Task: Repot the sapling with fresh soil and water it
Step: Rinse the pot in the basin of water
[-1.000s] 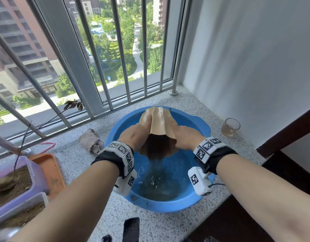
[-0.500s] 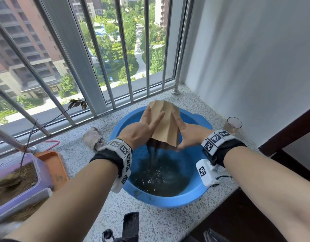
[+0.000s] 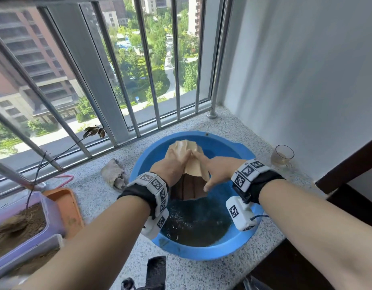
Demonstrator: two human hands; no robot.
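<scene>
We've got both hands over the blue plastic basin [image 3: 241,248], w/ a brown paper bag [image 3: 186,152] held between them, mouth tipped down toward us, closed end up & away. Our left hand [image 3: 170,167] grips the bag's left side, fingers curled round the crumpled paper near the top. Our right hand [image 3: 217,170] presses on the right side, index finger laid along the paper toward the top, thumb lower by the bag's open edge; the rest of its fingers are hidden, so we can't tell how much they wrap. The bag's dark inside shows just below the two hands. Dark soil [image 3: 197,225] lies in the near part of the basin, directly under the bag mouth; whether soil is falling, can't tell.

The sapling [image 3: 61,151] is well apart from both hands, off to the left: thin bare stem leaning toward the window bars [image 3: 111,65], a few dark withered leaves at the tip, base in the soil of a purple planter box [image 3: 53,216]. An orange tray [image 3: 65,206] lies just beside that box. A crumpled grey cloth [image 3: 112,173] lies on the speckled stone ledge [image 3: 97,197] near the basin's left rim. A glass cup [image 3: 283,154] stands by the wall, right of the basin
</scene>
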